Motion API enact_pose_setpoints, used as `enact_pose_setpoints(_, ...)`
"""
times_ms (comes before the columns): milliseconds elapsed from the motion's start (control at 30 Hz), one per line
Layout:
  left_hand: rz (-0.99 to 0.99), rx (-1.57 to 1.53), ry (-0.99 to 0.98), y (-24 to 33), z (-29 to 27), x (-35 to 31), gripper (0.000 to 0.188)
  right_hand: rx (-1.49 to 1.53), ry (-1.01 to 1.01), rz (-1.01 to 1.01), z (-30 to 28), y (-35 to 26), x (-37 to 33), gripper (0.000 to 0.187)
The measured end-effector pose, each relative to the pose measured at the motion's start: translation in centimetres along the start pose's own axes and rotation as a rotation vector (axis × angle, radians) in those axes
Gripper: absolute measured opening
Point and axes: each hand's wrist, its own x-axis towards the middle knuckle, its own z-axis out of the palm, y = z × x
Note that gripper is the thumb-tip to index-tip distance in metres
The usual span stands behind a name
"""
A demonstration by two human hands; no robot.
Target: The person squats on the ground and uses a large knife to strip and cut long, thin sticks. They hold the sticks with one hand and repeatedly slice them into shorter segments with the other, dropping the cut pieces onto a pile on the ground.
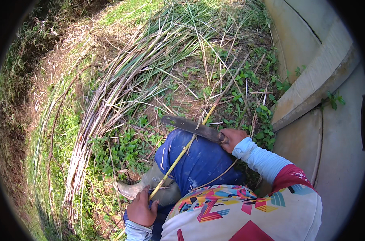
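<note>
My right hand (233, 139) is closed round the handle of a machete (192, 127). Its broad, dark blade points left and lies across a long yellow cane stalk (176, 160); whether it touches the stalk I cannot tell. The stalk slants from the lower left over my blue-trousered knee (202, 160) up to the ground on the right. My left hand (142, 209) grips the stalk's lower part, beside my rubber boot (144, 184). A large bundle of cut grassy stalks (110, 94) lies to the left and ahead.
A pale concrete wall (295, 52) with a slanting slab (317, 76) rises close on my right. Green weeds (126, 140) and dry straw cover the ground. A thin brown branch (58, 116) arches on the left, near dark undergrowth (13, 100).
</note>
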Motion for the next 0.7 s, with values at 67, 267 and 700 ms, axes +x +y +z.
enact_pose_setpoints(67, 0.092, -0.021, 0.046, 2.6, 1.3, 3.0, 0.056, 0.014, -0.002, 0.001, 0.0, -0.1, 0.0, 0.036)
enact_pose_setpoints(267, 0.137, -0.007, 0.132, 1.6, 5.2, 5.1, 0.034, -0.159, -0.071, 0.114, -3.1, 2.3, 2.4, 0.034)
enact_pose_setpoints(700, 0.046, -0.142, 0.126, 0.8, 5.1, 1.5, 0.026, -0.02, 0.069, 0.027, -0.7, 3.6, 2.1, 0.047)
